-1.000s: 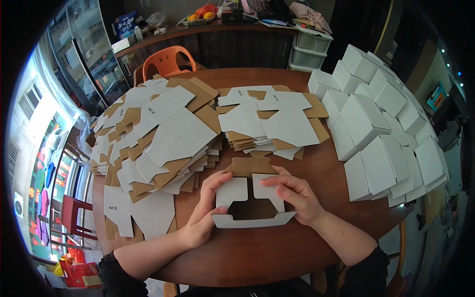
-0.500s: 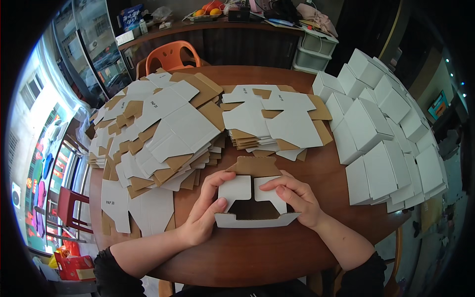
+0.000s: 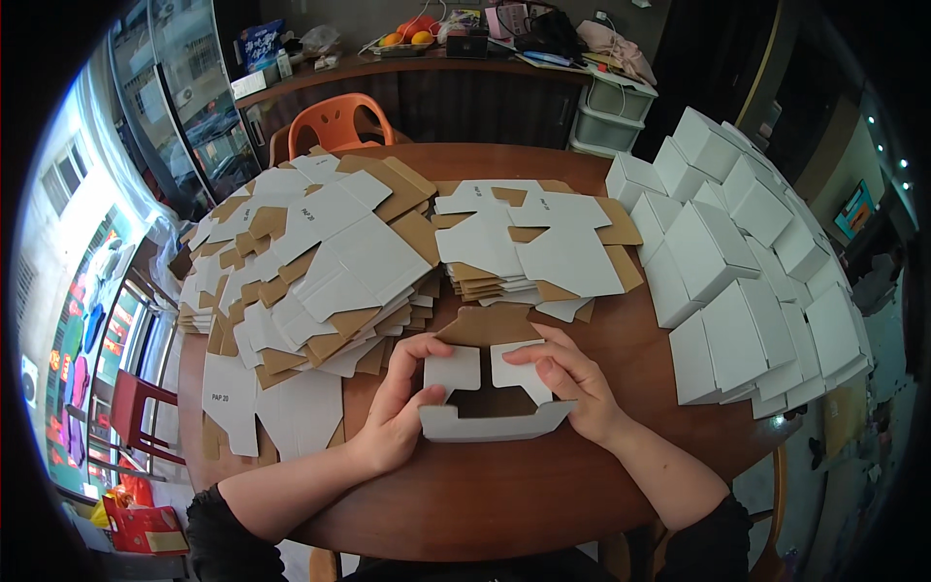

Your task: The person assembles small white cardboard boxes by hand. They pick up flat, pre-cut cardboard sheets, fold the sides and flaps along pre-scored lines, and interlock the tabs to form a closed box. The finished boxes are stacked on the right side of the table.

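A partly folded cardboard box [image 3: 495, 424], white outside and brown inside, is between my hands near the front of the table. Two white side flaps [image 3: 452, 369] are turned inward with a gap between them. The far brown flap [image 3: 490, 325] stands up, and a low white wall faces me. My left hand [image 3: 398, 398] grips the box's left side, thumb and fingers at the left flap. On the other side my right hand [image 3: 580, 386] holds the right wall, its fingers bent over the right flap.
Overlapping flat cardboard blanks [image 3: 339, 262] pile up on the left, with a smaller stack [image 3: 562, 262] at the middle back. Many finished white boxes [image 3: 713, 242] are heaped along the right. An orange chair [image 3: 339, 121] stands beyond the brown table [image 3: 485, 504].
The view has shifted slightly, so the table and piles sit a little lower. Both hands keep their hold on the box, which looks slightly more tilted; its flaps are about as before.
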Action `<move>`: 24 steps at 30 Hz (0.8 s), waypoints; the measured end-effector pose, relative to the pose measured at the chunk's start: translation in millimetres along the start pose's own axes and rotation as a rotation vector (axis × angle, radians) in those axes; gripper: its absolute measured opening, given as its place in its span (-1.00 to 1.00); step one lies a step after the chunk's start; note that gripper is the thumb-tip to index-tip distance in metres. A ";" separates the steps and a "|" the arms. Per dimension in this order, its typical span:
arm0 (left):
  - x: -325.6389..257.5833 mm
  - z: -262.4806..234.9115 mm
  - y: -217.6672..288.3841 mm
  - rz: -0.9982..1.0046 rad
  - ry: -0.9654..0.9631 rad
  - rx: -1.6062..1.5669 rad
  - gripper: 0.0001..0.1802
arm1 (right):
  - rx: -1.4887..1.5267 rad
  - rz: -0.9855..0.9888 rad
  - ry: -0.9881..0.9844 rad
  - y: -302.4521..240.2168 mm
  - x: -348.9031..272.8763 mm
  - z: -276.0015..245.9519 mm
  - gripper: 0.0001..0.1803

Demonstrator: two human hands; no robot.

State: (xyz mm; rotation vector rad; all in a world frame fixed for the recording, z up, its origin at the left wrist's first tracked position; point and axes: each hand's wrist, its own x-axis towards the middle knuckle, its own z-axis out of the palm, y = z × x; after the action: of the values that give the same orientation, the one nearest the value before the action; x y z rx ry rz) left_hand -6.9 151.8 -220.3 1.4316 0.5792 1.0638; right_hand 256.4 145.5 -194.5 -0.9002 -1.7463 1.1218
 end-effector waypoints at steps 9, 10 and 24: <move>-1.9 -1.4 -4.6 0.033 0.010 0.120 -0.50 | -0.044 -0.148 0.006 5.1 -3.0 1.1 -0.45; -2.3 -0.2 -3.9 0.037 0.017 0.092 -0.49 | -0.059 -0.197 0.023 5.9 -3.4 2.4 -0.40; -2.4 -3.2 2.2 0.217 -0.040 0.129 -0.27 | -0.395 -0.389 0.137 -4.6 -10.5 4.0 -0.45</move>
State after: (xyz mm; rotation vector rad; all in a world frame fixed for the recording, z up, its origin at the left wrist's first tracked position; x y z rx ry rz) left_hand -11.3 151.0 -219.3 1.6537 0.4786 1.1816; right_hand 256.2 133.4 -194.1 -0.7954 -1.9538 0.4619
